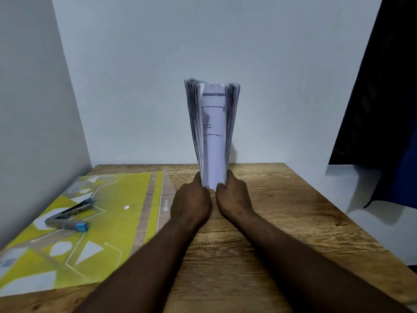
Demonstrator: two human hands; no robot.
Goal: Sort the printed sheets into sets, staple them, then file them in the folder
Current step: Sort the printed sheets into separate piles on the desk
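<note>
Your left hand (191,201) and right hand (232,195) both grip the bottom edge of the stack of printed sheets (213,132), holding it upright between them, its top fanned. Left of your left hand, the stapler (68,216) lies on the folder (126,222).

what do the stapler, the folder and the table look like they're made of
Stapler: grey body, probably metal by its dull sheen; blue end, likely plastic.
Folder: smooth printed card or plastic, yellow-green with white shapes; unclear which.
Table: wood or wood-look laminate, showing grain lines and knots.
</note>
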